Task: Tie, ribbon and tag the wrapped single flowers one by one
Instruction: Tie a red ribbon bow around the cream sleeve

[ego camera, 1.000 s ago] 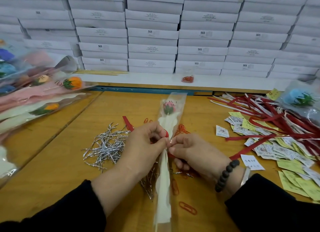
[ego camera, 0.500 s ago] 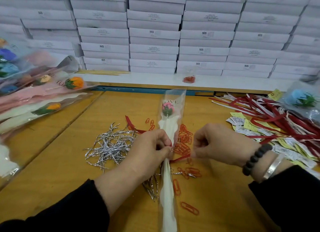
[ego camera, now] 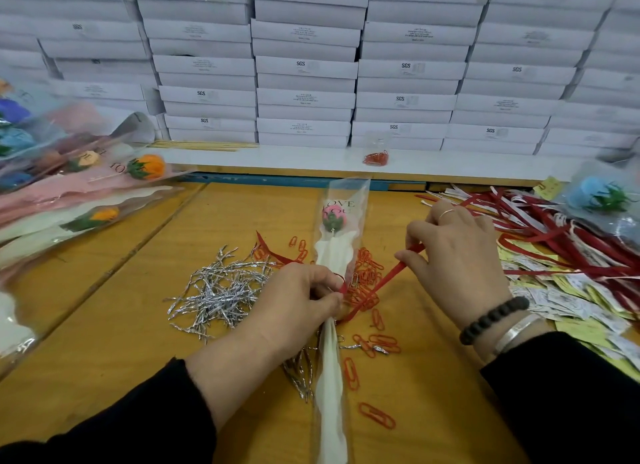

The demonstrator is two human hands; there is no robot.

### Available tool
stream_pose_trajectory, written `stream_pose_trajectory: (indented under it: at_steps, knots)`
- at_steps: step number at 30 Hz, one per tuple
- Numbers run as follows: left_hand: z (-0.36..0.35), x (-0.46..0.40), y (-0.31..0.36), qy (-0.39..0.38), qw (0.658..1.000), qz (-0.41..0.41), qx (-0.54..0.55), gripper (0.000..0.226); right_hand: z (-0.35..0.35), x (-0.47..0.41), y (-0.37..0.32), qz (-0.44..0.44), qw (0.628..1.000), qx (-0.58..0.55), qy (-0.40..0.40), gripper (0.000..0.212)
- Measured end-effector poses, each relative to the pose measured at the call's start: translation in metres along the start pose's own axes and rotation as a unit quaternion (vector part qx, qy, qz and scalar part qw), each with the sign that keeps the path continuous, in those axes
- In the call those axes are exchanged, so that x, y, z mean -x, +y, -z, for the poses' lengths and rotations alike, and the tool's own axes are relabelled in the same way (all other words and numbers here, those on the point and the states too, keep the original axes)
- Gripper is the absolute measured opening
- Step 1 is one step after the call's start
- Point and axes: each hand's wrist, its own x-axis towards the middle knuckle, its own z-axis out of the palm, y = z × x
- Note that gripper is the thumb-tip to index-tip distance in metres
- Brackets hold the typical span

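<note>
Red flat ribbon (ego camera: pixel 388 276) stretched taut between right hand (ego camera: pixel 453 252), fingers pinching its end, and left hand (ego camera: pixel 298 301), fingers clamped round the glossy cellophane-sleeved flower (ego camera: pixel 337 242).

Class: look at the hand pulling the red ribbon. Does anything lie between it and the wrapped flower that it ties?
Nothing visible blocks it. The right hand pulls the red ribbon taut above loose paper clips; the left hand pinches the wrapped flower.
</note>
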Motion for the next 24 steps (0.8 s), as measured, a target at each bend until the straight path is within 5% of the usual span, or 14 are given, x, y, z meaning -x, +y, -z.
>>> stream_pose_trajectory:
  at_steps: [4, 8, 10, 12, 18, 21, 24]
  knots:
    - [0.000, 0.000, -0.001, 0.002, 1.000, -0.007, -0.011, 0.022, 0.001, -0.002, -0.003, -0.015, 1.000, 0.020, 0.006, 0.022]
    - [-0.001, -0.001, -0.002, 0.004, 1.000, -0.011, -0.008, 0.016, 0.000, -0.007, -0.003, -0.079, 0.981, -0.174, -0.029, 0.024]
    - [-0.001, -0.001, -0.003, 0.006, 1.000, -0.012, -0.005, 0.014, -0.002, -0.008, -0.004, -0.141, 0.926, -0.345, -0.052, 0.022]
    - [-0.001, -0.001, -0.003, 0.006, 1.000, -0.011, -0.004, 0.015, -0.004, -0.006, -0.011, -0.201, 0.828, -0.516, -0.085, 0.013]
    - [-0.002, -0.003, -0.002, -0.009, 1.000, -0.029, -0.003, 0.049, -0.013, -0.005, -0.031, -0.289, 0.613, -0.731, -0.082, 0.013]
    - [0.000, -0.003, -0.001, -0.015, 0.999, -0.038, -0.002, 0.069, -0.012, -0.008, -0.036, -0.297, 0.542, -0.784, -0.061, 0.017]
    - [0.000, -0.003, -0.001, -0.018, 0.999, -0.034, -0.003, 0.071, -0.011, -0.008, -0.037, -0.292, 0.530, -0.793, -0.070, 0.021]
